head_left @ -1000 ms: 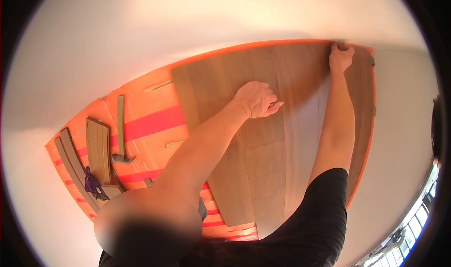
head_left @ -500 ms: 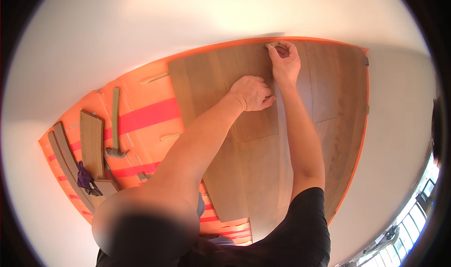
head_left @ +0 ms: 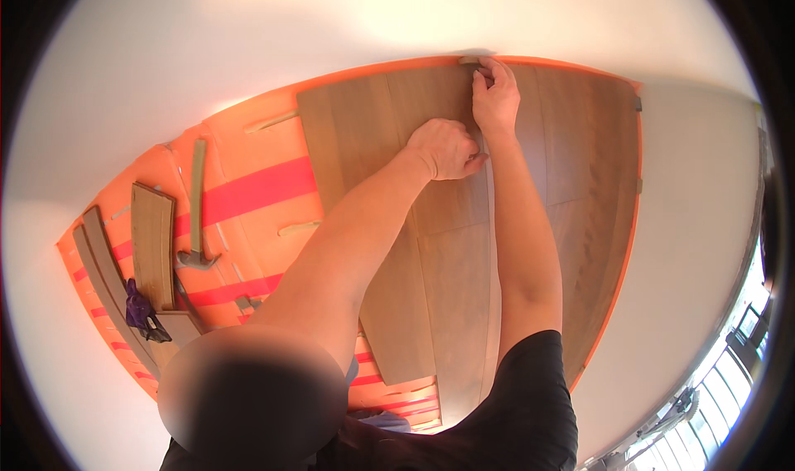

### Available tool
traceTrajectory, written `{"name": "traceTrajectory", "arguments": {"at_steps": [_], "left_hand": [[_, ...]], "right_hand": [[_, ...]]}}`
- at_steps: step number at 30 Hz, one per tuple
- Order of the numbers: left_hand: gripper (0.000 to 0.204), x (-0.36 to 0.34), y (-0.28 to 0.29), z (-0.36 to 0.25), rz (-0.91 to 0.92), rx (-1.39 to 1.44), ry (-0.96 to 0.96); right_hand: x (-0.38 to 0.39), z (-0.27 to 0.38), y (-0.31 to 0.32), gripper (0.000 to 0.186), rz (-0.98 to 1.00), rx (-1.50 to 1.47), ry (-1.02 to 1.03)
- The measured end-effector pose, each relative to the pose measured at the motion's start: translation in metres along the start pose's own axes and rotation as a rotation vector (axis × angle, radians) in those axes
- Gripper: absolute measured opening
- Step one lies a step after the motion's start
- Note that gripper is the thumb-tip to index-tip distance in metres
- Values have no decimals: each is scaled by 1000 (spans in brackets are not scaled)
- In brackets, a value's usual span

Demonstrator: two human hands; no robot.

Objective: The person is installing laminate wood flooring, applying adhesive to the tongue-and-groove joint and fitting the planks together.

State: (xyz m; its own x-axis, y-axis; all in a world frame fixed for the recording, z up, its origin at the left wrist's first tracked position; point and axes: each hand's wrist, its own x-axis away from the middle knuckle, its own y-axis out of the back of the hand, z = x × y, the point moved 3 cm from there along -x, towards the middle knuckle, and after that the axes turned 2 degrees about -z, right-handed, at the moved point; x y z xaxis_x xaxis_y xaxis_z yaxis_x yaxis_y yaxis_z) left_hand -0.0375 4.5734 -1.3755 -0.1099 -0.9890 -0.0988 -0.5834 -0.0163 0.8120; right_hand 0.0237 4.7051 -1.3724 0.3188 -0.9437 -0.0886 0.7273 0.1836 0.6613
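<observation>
Head view: I see the right hand (head_left: 497,105) has come left from near the far-right corner, now at one small wooden piece (head_left: 469,60) by the laid planks' (head_left: 455,289) far edge — fingers drawn narrow, though whether they pinch it I cannot tell. The left hand (head_left: 447,149) stays curled over the planks. Farther left I count one hammer (head_left: 197,198), one purple bundle (head_left: 139,305), two pale strips (head_left: 272,122).

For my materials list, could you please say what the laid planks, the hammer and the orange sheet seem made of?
Laid planks: wood or wood-look laminate, satin brown; faint grain, soft sheen.
Hammer: probably wooden handle, pale tan; dull grey head suggests metal.
Orange sheet: possibly plastic film; smooth, with creases.
</observation>
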Motion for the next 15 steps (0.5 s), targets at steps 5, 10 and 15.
{"name": "traceTrajectory", "arguments": {"at_steps": [5,10,15], "left_hand": [[44,-3,3,-8,9,-3,-22],[47,5,9,5,149,11,40],[51,2,5,-3,170,36,71]], "right_hand": [[2,-11,17,41,82,-8,179],[106,7,49,41,-90,15,-105],[330,-17,94,51,-58,439,52]]}}
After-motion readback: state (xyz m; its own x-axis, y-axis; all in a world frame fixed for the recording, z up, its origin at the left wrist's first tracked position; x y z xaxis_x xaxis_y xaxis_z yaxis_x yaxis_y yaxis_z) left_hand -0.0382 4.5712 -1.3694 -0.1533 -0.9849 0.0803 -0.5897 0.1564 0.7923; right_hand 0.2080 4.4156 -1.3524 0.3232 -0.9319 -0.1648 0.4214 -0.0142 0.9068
